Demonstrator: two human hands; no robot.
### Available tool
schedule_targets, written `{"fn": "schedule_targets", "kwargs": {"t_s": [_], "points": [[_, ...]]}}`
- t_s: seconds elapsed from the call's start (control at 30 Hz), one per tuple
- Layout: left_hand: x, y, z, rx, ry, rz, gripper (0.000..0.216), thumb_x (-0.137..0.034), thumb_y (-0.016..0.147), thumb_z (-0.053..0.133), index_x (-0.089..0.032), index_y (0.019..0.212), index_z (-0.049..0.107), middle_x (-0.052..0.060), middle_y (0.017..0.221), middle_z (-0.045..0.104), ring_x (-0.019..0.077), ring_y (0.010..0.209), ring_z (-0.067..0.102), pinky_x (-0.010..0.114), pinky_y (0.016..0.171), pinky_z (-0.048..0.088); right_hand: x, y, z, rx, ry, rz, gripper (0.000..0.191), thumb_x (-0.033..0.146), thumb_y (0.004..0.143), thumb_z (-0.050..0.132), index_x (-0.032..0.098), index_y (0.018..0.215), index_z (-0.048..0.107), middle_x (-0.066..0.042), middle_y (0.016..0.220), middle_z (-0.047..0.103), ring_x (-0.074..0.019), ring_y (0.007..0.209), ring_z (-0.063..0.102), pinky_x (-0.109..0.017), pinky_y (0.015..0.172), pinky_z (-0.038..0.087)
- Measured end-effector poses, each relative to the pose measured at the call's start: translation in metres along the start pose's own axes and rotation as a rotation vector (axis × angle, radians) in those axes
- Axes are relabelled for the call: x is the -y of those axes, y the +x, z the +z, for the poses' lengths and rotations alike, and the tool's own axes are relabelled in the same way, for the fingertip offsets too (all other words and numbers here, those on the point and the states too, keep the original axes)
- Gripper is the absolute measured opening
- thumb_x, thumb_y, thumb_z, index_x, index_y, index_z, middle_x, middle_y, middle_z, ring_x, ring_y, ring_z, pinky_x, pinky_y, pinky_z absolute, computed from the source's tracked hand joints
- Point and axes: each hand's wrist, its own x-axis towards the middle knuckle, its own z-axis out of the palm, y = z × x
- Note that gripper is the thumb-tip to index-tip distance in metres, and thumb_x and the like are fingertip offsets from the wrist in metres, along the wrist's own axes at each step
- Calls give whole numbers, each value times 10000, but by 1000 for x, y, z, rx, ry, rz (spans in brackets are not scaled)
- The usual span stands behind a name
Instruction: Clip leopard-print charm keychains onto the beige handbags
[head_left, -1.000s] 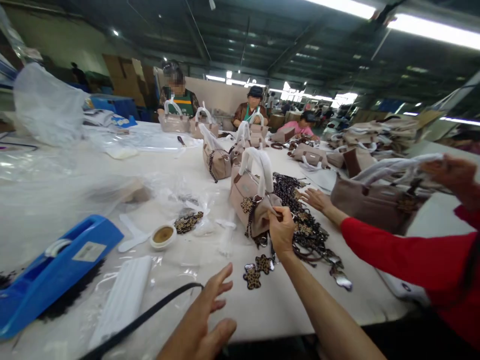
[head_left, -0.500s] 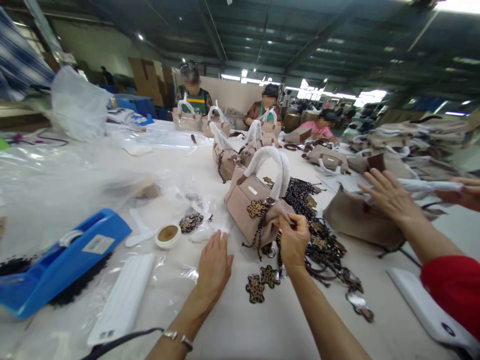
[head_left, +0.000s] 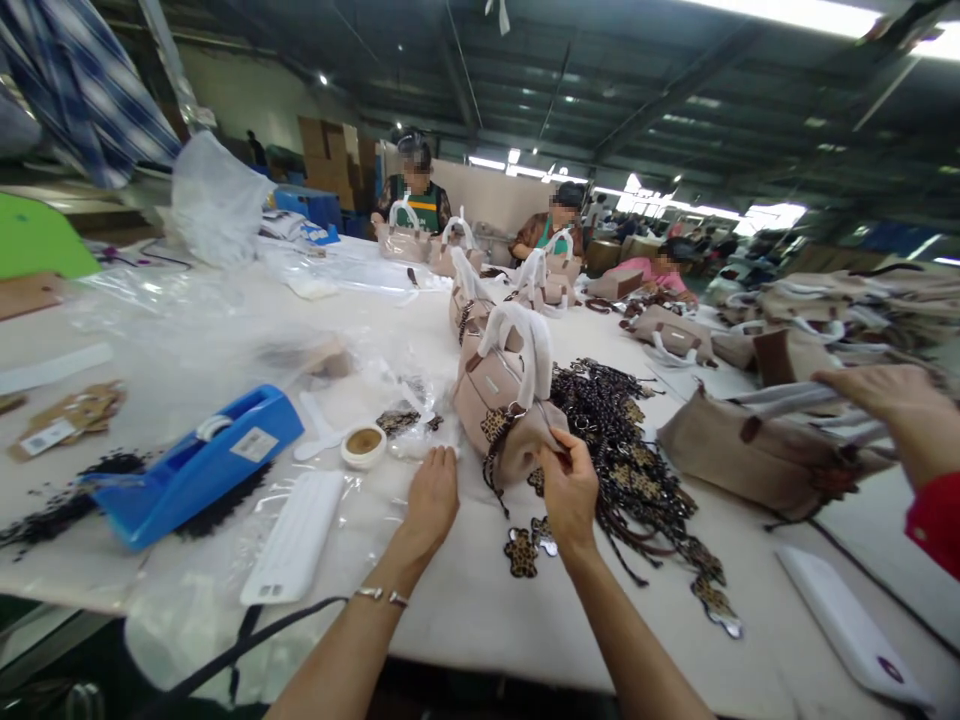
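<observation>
A beige handbag (head_left: 491, 385) with white-wrapped handles stands in front of me. A leopard-print bear charm (head_left: 495, 425) and a dark braided cord hang from its side. My right hand (head_left: 571, 490) pinches the bag's side edge between thumb and fingers. To the left of the bag, my left hand (head_left: 433, 492) lies palm down with its fingers stretched out, at clear plastic on the table. Beside it are a round tub of brown paste (head_left: 364, 443) and some wrapped charms (head_left: 405, 420). Loose leopard-print charms (head_left: 520, 553) lie below the bag.
A heap of dark braided straps with charms (head_left: 615, 430) lies right of the bag. On the left are a blue tape dispenser (head_left: 202, 460) and a white power bank-like block (head_left: 296, 535). A co-worker's hand (head_left: 885, 390) holds another handbag (head_left: 750, 440) at right.
The view has shifted, and most things sit further right or higher. My right hand keeps its pinch on the bag. The co-worker's hand has moved to the other bag's handles.
</observation>
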Motion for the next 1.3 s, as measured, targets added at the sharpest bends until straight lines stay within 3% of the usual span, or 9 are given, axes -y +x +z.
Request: {"fn": "schedule_targets", "kwargs": {"t_s": [0.17,0.3,0.43,0.53,0.67,0.8,1.03,1.17,1.3], "points": [[-14,-5,-18,114,-119,-40,462,-146,842,451,-28,1285,512,236,1284,592,287,1230,545,427,1054,417,11,14,-19,107,-97,-33,473,305,742,632,204,1205,613,-74,1067,689,-221,896,641,-380,829,507],[-15,-2,-25,207,-239,-90,454,-145,863,425,-18,1290,511,231,1312,574,271,1233,539,409,1075,388,15,1,-39,151,-76,-19,593,337,792,611,224,1362,492,-64,976,704,-198,753,674,-350,703,548],[-8,-4,-27,270,-350,-118,432,-135,864,404,-93,1269,547,152,1297,611,221,1164,584,356,997,463,10,-30,-54,136,-223,-98,431,383,858,568,216,1256,571,-21,811,696,-154,572,636,-296,596,521],[-4,-7,-25,283,-390,-119,418,-125,857,404,-113,1243,563,132,1256,642,199,1073,627,323,895,522,-3,-54,-48,380,-400,-168,238,371,855,587,196,987,680,-23,780,684,-153,598,627,-283,626,501],[2,-6,-25,259,-360,-66,402,-99,841,400,-94,1195,590,145,1228,649,211,1092,610,361,947,498,-22,-70,-19,654,-728,-242,306,242,771,682,182,1070,662,-86,1000,672,-191,777,641,-299,744,477],[4,-4,-27,242,-307,71,432,-64,817,409,-107,1202,601,131,1268,619,220,1195,540,402,1072,395,-29,-67,2,664,-811,-263,107,160,815,603,205,849,694,-70,890,672,-193,807,627,-272,736,436],[6,-18,-18,327,-238,331,293,-146,882,479,-221,1071,691,48,1202,666,200,1191,539,356,1074,390,-27,-56,5,687,-796,-306,197,166,853,519,220,744,673,-38,778,677,-169,739,601,-249,689,399],[8,-23,-8,314,-192,368,211,-222,915,492,-222,970,696,53,1084,696,210,1169,551,375,1093,368,-19,-56,-4,635,-800,-322,194,169,835,489,202,711,634,-37,747,657,-168,706,577,-256,669,391],[8,-23,-4,268,-145,360,275,-187,949,403,-222,892,671,42,967,700,178,1136,572,345,1098,363,2,-54,-36,551,-746,-281,172,177,802,493,209,647,560,6,640,594,-146,607,530,-247,603,371]]}}
